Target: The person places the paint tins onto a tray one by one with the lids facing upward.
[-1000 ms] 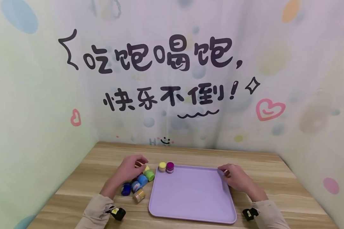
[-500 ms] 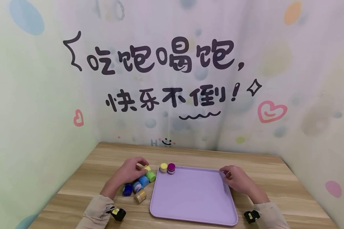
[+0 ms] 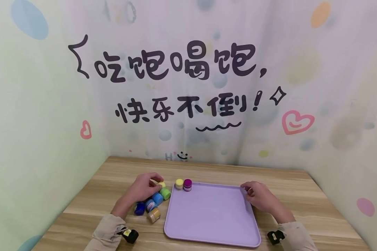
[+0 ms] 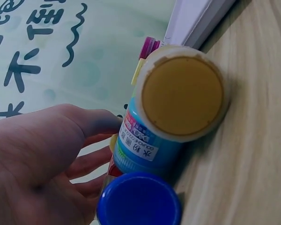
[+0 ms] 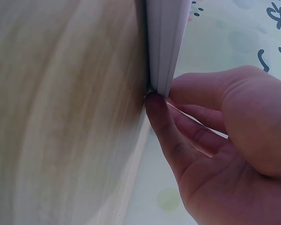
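My left hand [image 3: 142,188] pinches a yellow-lidded paint jar [image 3: 162,184] at the far end of a jar cluster left of the tray. That jar is mostly hidden by the fingers. Beside it lie a green jar [image 3: 165,193], blue jars [image 3: 157,198], a dark blue jar [image 3: 139,208] and a tan jar [image 3: 154,215]. On the far left corner of the lilac tray [image 3: 213,216] stand a yellow jar [image 3: 179,184] and a purple jar [image 3: 187,185], side by side. My right hand [image 3: 261,196] grips the far right corner; in the right wrist view, thumb and finger pinch the tray's rim [image 5: 166,42].
The wooden table [image 3: 94,198] carries everything and meets a printed curtain [image 3: 188,139] at its back edge. Black wrist cameras sit at the left sleeve [image 3: 130,235] and the right sleeve [image 3: 274,237]. In the left wrist view, the tan lid [image 4: 182,96] fills the foreground.
The head view has shifted slightly. My left hand's fingers have settled on the yellow jar beside the green one. The right hand keeps its hold on the tray corner.
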`<action>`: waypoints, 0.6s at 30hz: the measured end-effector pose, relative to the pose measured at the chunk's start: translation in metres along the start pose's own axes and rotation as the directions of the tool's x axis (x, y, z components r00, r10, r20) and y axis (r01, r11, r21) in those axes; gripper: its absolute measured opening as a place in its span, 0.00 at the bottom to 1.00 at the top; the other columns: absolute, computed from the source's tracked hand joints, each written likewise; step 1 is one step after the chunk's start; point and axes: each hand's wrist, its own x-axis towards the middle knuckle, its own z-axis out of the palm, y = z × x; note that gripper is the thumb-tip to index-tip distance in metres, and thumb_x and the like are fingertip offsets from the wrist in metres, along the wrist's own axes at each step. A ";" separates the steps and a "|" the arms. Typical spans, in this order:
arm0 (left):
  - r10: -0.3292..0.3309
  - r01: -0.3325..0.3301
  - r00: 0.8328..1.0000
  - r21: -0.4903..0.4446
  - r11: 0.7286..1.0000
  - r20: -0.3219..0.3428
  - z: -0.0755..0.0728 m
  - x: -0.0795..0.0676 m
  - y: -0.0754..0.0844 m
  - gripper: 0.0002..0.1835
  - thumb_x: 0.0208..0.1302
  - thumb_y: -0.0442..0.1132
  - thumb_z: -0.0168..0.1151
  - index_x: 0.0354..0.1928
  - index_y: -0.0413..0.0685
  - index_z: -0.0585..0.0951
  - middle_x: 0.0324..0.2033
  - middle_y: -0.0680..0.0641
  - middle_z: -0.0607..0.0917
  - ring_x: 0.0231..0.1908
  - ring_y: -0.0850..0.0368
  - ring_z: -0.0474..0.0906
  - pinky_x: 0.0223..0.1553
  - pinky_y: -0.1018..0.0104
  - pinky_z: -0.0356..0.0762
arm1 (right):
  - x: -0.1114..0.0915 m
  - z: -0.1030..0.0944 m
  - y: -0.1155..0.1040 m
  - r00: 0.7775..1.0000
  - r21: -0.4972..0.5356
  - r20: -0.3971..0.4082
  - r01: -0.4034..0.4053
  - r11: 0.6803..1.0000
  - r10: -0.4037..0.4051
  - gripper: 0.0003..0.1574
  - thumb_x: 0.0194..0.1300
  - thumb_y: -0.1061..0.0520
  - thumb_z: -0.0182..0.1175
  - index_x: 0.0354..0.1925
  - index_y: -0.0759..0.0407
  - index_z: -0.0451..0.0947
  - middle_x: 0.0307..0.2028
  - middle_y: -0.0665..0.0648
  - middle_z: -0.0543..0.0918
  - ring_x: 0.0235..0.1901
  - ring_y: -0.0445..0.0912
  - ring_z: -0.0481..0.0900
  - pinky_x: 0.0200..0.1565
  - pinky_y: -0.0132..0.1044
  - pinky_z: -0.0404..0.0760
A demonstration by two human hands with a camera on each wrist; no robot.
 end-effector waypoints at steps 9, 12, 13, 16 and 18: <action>-0.057 0.055 0.995 -0.022 0.998 -0.085 0.002 0.001 0.002 0.05 0.74 0.38 0.70 0.47 0.52 0.89 0.46 0.50 0.90 0.46 0.53 0.85 0.43 0.60 0.88 | 0.001 0.002 0.001 1.000 -0.009 -0.008 0.016 1.000 -0.016 0.19 0.65 0.70 0.71 0.55 0.69 0.86 0.44 0.60 0.90 0.41 0.47 0.86 0.40 0.39 0.89; -0.063 0.059 0.992 -0.042 0.997 -0.107 0.002 0.001 0.001 0.05 0.76 0.41 0.69 0.49 0.53 0.89 0.48 0.51 0.90 0.49 0.51 0.86 0.47 0.57 0.90 | 0.000 0.001 0.001 1.000 -0.011 -0.008 0.013 1.000 -0.013 0.19 0.65 0.70 0.71 0.55 0.69 0.86 0.44 0.60 0.90 0.41 0.47 0.86 0.40 0.39 0.89; -0.059 0.054 0.991 -0.046 0.998 -0.117 0.002 0.001 0.001 0.05 0.77 0.41 0.68 0.49 0.54 0.89 0.48 0.51 0.91 0.50 0.50 0.87 0.49 0.55 0.90 | 0.001 0.001 0.001 1.000 -0.011 -0.010 0.011 1.000 -0.011 0.19 0.65 0.70 0.71 0.55 0.69 0.86 0.44 0.59 0.90 0.41 0.47 0.86 0.40 0.39 0.89; -0.054 0.045 0.989 -0.062 0.997 -0.137 0.001 0.001 0.001 0.06 0.78 0.44 0.67 0.50 0.55 0.89 0.49 0.50 0.91 0.53 0.48 0.88 0.55 0.51 0.90 | 0.000 0.001 0.001 1.000 -0.014 -0.012 0.019 1.000 -0.019 0.19 0.65 0.70 0.71 0.54 0.69 0.86 0.43 0.60 0.90 0.40 0.47 0.86 0.39 0.39 0.89; -0.052 0.042 0.989 -0.073 0.996 -0.141 0.002 0.001 0.001 0.07 0.77 0.45 0.68 0.50 0.56 0.90 0.50 0.50 0.92 0.54 0.47 0.88 0.56 0.49 0.89 | 0.000 0.000 0.000 1.000 -0.011 -0.011 0.017 1.000 -0.017 0.19 0.65 0.70 0.71 0.54 0.69 0.86 0.43 0.60 0.90 0.40 0.47 0.86 0.39 0.39 0.89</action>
